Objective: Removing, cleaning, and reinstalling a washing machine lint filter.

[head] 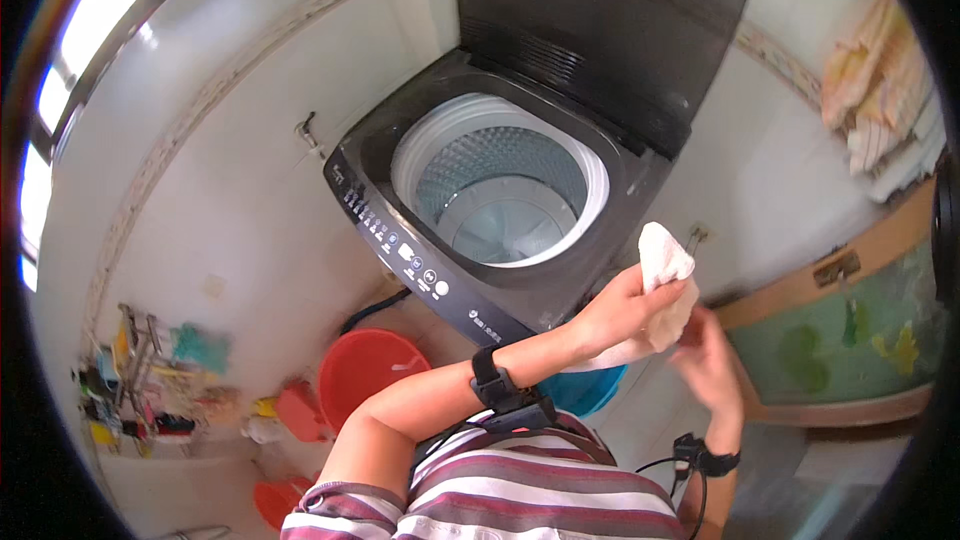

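A white cloth (pixel 666 259) is gripped in my left hand (pixel 619 311), to the right of the washing machine's front corner. Part of the cloth hangs below the fingers, above a blue basin (pixel 589 390). My right hand (pixel 705 360) is blurred, just right of the cloth's lower part; whether its fingers touch the cloth is not plain. The black top-loading washing machine (pixel 517 300) has its lid (pixel 600 22) raised. Inside its metal drum (pixel 502 165) the grey bottom shows, with no laundry visible.
A red basin (pixel 371 371) stands left of my left arm, beside a smaller red container (pixel 300 411). A cluttered rack (pixel 139 382) is at the far left. Towels (pixel 881 82) hang at the upper right, above a green glass panel (pixel 840 337). A tap (pixel 307 133) juts from the wall.
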### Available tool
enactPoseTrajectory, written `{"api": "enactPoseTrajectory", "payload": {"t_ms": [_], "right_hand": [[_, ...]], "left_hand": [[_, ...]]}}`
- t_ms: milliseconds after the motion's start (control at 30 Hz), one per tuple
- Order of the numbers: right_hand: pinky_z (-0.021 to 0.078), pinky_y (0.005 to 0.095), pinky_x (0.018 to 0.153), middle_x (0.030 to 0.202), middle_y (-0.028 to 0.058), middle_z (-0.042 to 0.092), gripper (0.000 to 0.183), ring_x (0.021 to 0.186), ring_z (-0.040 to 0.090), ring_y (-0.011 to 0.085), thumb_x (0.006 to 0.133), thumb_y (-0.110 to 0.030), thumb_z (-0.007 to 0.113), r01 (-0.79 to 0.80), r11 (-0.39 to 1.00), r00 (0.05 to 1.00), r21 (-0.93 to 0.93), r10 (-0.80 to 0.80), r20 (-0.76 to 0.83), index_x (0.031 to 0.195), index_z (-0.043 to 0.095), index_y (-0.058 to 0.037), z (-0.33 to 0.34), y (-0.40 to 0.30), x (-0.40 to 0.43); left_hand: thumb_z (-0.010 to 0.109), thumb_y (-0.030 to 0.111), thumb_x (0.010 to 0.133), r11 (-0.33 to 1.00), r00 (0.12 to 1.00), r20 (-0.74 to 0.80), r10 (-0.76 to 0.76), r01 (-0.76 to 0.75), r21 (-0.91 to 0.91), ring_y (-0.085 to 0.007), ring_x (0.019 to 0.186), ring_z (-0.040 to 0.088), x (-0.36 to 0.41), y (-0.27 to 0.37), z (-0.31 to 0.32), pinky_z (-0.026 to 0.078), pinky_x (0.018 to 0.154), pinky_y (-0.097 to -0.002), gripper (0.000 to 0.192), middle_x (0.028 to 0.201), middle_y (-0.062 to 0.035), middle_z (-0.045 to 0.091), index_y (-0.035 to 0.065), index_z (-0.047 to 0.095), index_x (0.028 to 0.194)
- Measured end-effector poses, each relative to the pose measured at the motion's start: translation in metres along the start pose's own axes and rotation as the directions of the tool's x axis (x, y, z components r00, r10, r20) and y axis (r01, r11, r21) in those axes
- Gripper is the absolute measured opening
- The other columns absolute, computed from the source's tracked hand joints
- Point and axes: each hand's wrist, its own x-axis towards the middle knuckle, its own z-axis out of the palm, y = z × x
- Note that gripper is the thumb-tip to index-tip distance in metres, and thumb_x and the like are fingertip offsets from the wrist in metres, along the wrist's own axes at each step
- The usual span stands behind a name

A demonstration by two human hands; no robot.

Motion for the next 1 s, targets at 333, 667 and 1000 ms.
{"api": "enactPoseTrajectory", "payload": {"t_ms": [333, 667, 1000], "right_hand": [[0.0444, 0.0299, 0.083, 0.109, 0.0107, 0.056, 0.033, 0.098, 0.055, 0.0171, 0.086, -0.020, 0.053, 0.421, 0.905, 0.907, 0.064, -0.419, -0.043, 0.110, 0.054, 0.0018, 0.051, -0.122, 0.098], [0.0312, 0.0296, 0.100, 0.125, 0.0150, 0.041, 0.067, 0.120, 0.039, 0.0213, 0.092, -0.035, 0.050, 0.196, 0.964, 0.931, 0.181, -0.241, 0.273, 0.141, 0.022, 0.0003, 0.253, -0.153, 0.308], [0.0363, 0.0425, 0.091, 0.118, 0.0228, 0.046, 0.046, 0.101, 0.047, 0.0391, 0.090, -0.022, 0.047, 0.152, 0.650, 0.944, -0.745, -0.319, -0.086, 0.133, 0.040, -0.0082, 0.334, 0.003, 0.484]], "left_hand": [[0.046, 0.052, 0.088, 0.936, 0.899, -0.437, 0.005, 0.149, 0.317, -0.0229, 0.078, 0.057, -0.045, 0.046, -0.155, 0.048, 0.071, -0.0347, 0.055, 0.091, -0.0129, 0.061, -0.0006, 0.063, 0.089], [0.070, 0.043, 0.074, 0.936, 0.238, -0.947, 0.214, 0.226, 0.269, -0.0354, 0.124, 0.036, -0.162, -0.046, -0.341, 0.028, 0.104, -0.0398, 0.090, 0.133, -0.0258, 0.038, -0.0070, 0.027, 0.135], [0.068, 0.037, 0.079, 0.942, 0.355, -0.916, 0.189, 0.199, 0.271, -0.0318, 0.124, 0.041, -0.154, -0.040, -0.324, 0.034, 0.100, -0.0345, 0.092, 0.137, -0.0256, 0.036, -0.0040, 0.014, 0.141]]}}
